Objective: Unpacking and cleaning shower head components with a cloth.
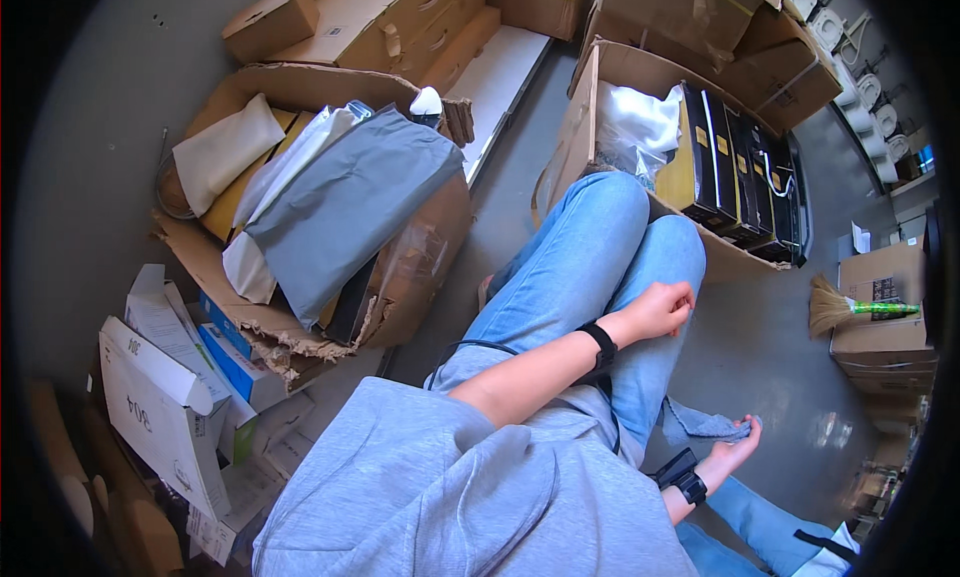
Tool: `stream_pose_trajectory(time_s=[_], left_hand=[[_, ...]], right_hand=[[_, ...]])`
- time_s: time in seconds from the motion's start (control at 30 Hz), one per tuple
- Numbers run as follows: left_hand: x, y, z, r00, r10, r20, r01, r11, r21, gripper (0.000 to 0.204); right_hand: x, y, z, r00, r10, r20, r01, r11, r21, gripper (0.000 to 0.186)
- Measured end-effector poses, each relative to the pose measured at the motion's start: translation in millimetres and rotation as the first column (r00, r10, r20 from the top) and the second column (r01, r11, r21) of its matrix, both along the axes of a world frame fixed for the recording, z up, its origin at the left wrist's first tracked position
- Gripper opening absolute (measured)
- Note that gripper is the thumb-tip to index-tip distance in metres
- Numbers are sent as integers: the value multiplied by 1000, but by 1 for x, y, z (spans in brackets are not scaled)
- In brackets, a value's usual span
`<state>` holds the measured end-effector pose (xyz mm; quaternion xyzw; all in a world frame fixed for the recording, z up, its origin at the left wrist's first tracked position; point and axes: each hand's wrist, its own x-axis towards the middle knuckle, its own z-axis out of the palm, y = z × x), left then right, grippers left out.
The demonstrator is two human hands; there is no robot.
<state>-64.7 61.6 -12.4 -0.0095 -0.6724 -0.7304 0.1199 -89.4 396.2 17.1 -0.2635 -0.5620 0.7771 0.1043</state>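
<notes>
I am seated with my legs in blue jeans point(545, 267). My left hand point(660, 307) is over my right thigh, fingers curled inward; whatever they may hold is hidden. At the lower right, my right hand point(730, 447), palm turned up, has its fingers closed on a grey-blue cloth point(695, 422). A dark watch-like band is on each wrist. Beyond my knees, an open cardboard box point(570, 132) holds a white plastic bag point(640, 122) and several black-and-yellow boxes point(720, 157).
A torn carton point(405, 297) with grey and white packets stands at left, flattened white packaging point(155, 417) below it. Stacked cartons point(350, 22) and a long white board point(480, 87) lie behind. A straw broom point(830, 307) leans by boxes at right; white fixtures point(830, 32) hang beyond.
</notes>
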Motion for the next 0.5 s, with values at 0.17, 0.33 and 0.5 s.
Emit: stream_pose_trajectory(time_s=[0.17, 0.33, 0.5], left_hand=[[0, 0, 0, 999, 16, -44, -18, 999, -48, 8], [4, 1, 0, 995, 25, -99, -36, 994, -105, 7], [4, 1, -4, 991, 54, -122, -75, 981, -180, 8]], right_hand=[[0, -6, -2, 1000, 27, 16, -28, 999, 16, 13], [-7, -4, 6, 999, 36, -38, -37, 999, -18, 12], [-5, 3, 16, 996, -24, -82, 22, 999, -25, 12]])
